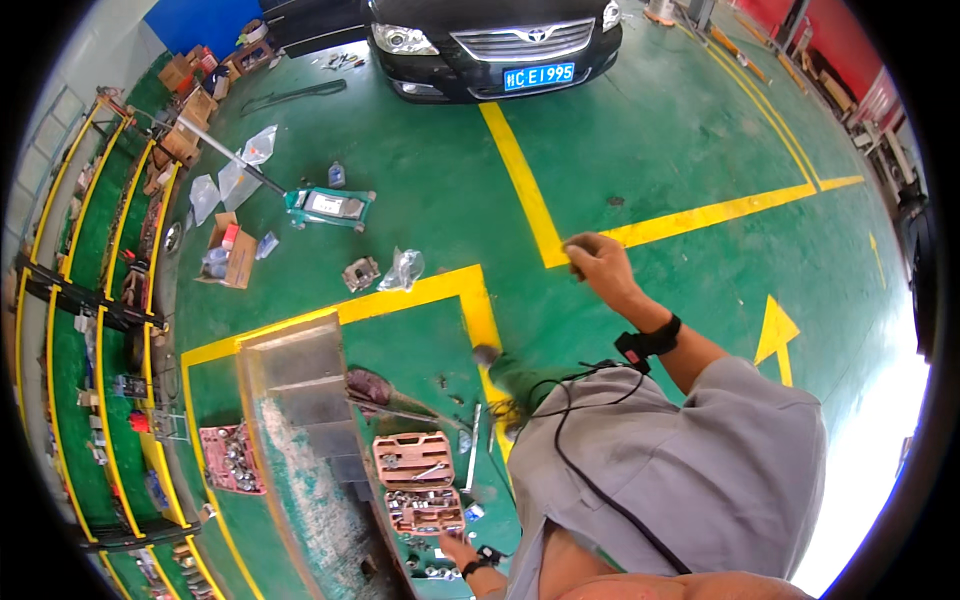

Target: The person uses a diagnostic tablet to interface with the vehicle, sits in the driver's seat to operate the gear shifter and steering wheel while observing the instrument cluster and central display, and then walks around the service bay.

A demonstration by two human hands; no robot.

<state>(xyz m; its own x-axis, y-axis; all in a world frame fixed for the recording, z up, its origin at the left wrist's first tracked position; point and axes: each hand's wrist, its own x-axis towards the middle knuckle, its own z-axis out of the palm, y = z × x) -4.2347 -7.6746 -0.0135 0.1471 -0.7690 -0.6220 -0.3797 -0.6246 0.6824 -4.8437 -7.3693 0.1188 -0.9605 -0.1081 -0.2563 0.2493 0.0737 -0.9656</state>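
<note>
My right hand (600, 268) is held out over the green floor. Its fingers are curled in, with nothing visible in them, and a black band (648, 343) circles the wrist. Low in the picture, my left hand (460, 550) appears beside the lower edge of an opened tool case (414, 459) with sockets and wrenches; its fingers are too small and blurred to read. Several loose sockets (440, 573) lie near that hand. A long metal bar (474, 450) rests beside the case. My shoe (487, 355) shows by the yellow line.
A long floor pit (330, 480) runs left of the tool case, with a red tool tray (232, 460) beyond it. Ahead are a floor jack (330, 207), a metal part (361, 273), a carton (230, 255) and a black car (495, 50). Yellow shelving (100, 330) lines the left.
</note>
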